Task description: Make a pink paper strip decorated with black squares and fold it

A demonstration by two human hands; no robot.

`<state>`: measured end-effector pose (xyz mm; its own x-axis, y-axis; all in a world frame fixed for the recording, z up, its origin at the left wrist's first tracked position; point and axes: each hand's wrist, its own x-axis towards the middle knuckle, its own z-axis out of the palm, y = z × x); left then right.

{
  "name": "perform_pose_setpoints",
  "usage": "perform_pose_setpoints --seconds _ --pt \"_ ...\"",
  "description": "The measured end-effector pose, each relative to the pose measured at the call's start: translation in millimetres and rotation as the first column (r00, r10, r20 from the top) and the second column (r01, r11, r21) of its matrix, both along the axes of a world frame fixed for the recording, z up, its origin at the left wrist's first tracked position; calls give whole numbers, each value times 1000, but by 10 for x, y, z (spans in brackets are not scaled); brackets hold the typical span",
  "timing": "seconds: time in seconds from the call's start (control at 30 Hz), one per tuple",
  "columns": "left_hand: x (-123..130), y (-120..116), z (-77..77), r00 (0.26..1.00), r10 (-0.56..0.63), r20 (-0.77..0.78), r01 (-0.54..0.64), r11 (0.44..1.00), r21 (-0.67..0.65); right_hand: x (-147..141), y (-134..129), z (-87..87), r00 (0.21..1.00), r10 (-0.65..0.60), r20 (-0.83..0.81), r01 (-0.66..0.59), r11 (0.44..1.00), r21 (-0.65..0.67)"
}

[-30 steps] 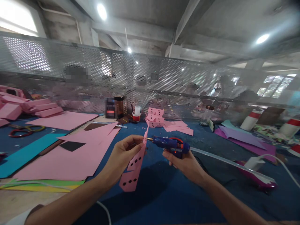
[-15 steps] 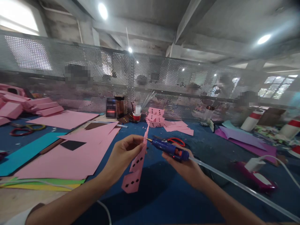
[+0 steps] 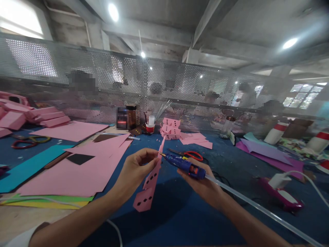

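Note:
Between the thumb and fingers of my left hand [image 3: 137, 171] is a long folded pink paper strip [image 3: 151, 181] with black diamond shapes, its lower end hanging above the blue table. My right hand [image 3: 203, 183] is closed around a blue glue gun [image 3: 183, 165], with a clear glue stick [image 3: 246, 196] sticking out of its back. The gun's metal tip is at the strip, right beside my left fingertips. Beyond the strip's far end stands a folded pink paper piece [image 3: 171, 129] with black marks.
Pink sheets [image 3: 77, 175] and a teal strip [image 3: 33, 166] lie left. Red-handled scissors [image 3: 193, 155] are behind the glue gun. Purple sheets [image 3: 272, 156] and a white plug [image 3: 279, 180] are on the right. A perforated metal screen [image 3: 180, 82] stands behind the table.
The glue gun and my right hand have shifted slightly left, and the gun's rear has dipped a little. My left hand holds the strip almost unmoved.

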<state>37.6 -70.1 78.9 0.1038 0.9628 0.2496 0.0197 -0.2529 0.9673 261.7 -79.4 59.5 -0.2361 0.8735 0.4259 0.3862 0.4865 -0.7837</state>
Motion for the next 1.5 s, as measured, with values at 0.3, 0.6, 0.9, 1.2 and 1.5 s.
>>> perform_pose_setpoints --seconds 0.3,0.6,0.9,1.2,1.5 --pt "8 -4 7 1000 -16 16 16 999 -29 -12 -23 38 1000 29 1 -29 1000 -2" --pt "4 26 1 997 -34 70 40 996 -82 16 -29 43 998 58 21 -59 996 60" --pt "-1 2 6 999 -32 30 33 998 -44 6 -25 46 1000 20 9 -20 1000 5" --pt "15 -23 47 999 -35 26 36 998 -53 0 -41 62 999 38 16 -38 999 22" --pt "3 -19 37 998 -52 33 54 997 -63 5 -29 20 1000 16 -16 -16 1000 9"
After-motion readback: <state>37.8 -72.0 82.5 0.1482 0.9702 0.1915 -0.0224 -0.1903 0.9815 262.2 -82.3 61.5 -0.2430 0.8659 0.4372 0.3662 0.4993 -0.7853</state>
